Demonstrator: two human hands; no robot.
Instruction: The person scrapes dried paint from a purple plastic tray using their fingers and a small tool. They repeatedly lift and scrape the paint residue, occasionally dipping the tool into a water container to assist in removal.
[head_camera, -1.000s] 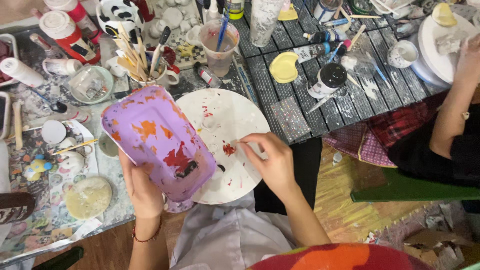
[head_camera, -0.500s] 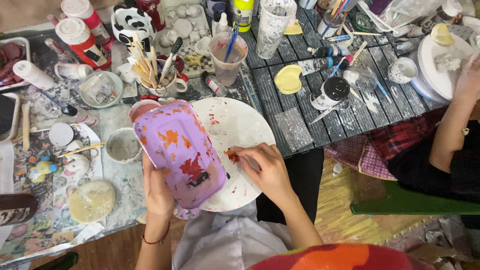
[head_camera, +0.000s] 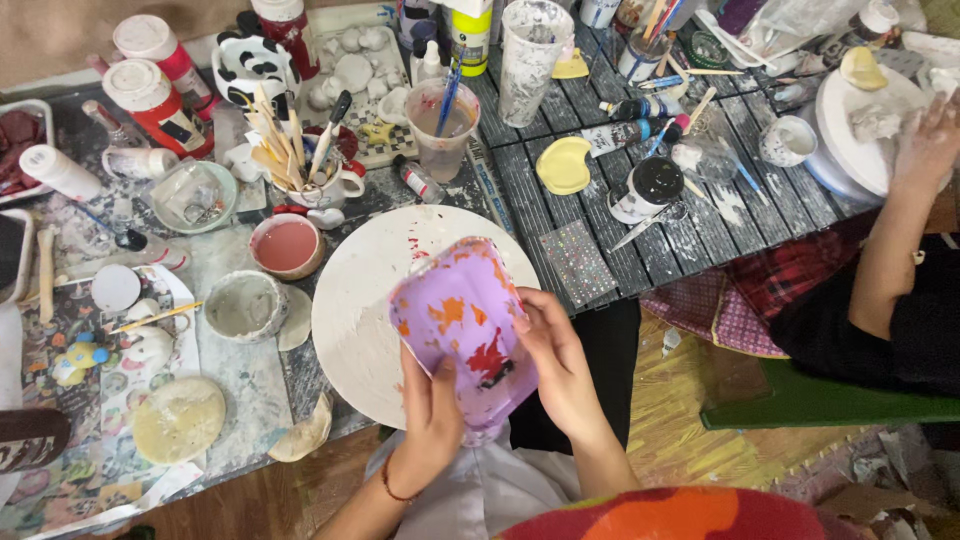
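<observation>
Both hands (head_camera: 432, 410) (head_camera: 560, 360) grip the purple dish (head_camera: 462, 335) between them.

The dish (head_camera: 462, 335) is a squarish purple piece with rounded corners, splashed with orange and red blotches. It's tilted up off the tabletop, painted face toward the camera, held from both sides, sitting over the 5 o'clock part of the round white board (head_camera: 365, 290).
</observation>
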